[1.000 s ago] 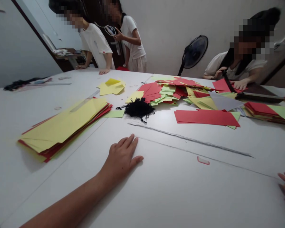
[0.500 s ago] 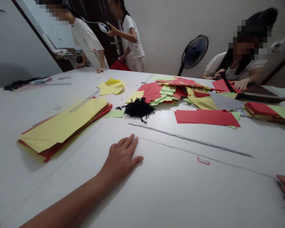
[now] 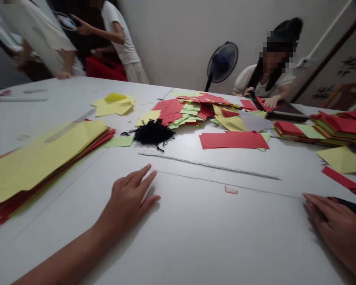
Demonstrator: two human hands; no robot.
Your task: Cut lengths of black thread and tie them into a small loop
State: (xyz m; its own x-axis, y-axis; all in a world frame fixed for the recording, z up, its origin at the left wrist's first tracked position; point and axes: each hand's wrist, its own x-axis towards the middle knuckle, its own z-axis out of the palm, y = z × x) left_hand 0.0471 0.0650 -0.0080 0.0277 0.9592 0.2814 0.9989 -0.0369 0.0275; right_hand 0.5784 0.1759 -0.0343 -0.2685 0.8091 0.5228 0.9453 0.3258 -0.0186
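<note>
A single thin dark thread (image 3: 228,185) lies stretched across the white table (image 3: 190,233). At its left end is my left hand (image 3: 130,192), open, its fingers stretched out and its fingertips beside or on the thread's tip. My right hand (image 3: 332,221) is closed, with fingers and thumb pressed together at the thread's right end. Just beyond lies a bundle of similar threads (image 3: 210,165), roughly parallel to it. A heap of black looped cords (image 3: 154,133) sits farther back. On the near side of the thread is a small red-edged mark or piece (image 3: 231,190).
A thick stack of yellow and red paper (image 3: 56,154) lies left, with a ruler (image 3: 68,126) on it. Cut paper (image 3: 190,109) is heaped at the back, near red strips (image 3: 234,140). Dark-handled scissors (image 3: 351,208) lie by my right hand. A co-worker (image 3: 268,79) handles red paper; others stand behind.
The view has turned right, so more of my right hand and the papers on that side show. My left fingers have lifted slightly and spread. The thread stays stretched on the table.
</note>
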